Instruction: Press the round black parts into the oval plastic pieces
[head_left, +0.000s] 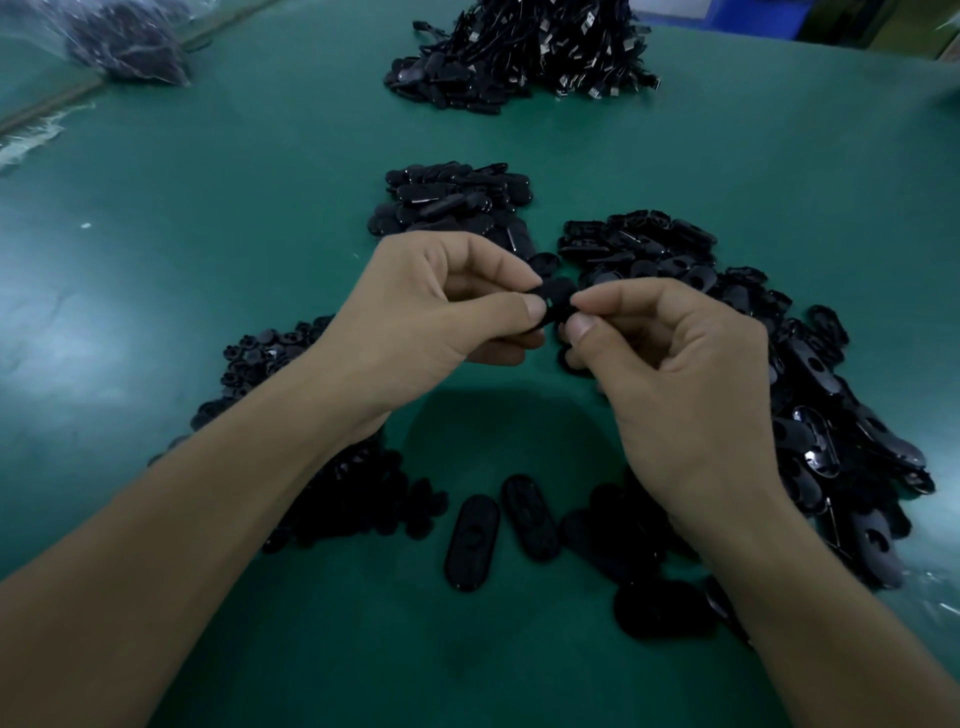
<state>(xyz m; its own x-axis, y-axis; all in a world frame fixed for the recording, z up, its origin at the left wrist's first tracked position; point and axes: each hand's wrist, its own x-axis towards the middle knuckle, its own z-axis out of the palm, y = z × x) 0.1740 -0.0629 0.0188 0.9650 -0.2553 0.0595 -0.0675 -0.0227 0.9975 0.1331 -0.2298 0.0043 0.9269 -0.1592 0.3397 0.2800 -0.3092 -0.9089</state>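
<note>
Above the green table (218, 218), the left hand (431, 312) and right hand (670, 374) met, both pinching a small black piece (558, 299), possibly an oval with a round part, too dark to tell. Two oval plastic pieces (471, 540) lay flat below. A heap of ovals (810, 395) sat right, round black parts (260, 358) left, cables (540, 52) beyond.

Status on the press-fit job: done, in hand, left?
Done: maybe the stacked pile behind the hands; unconfirmed. In hand: left hand and right hand pinch one black piece. Left: large oval pile right, round parts left.
</note>
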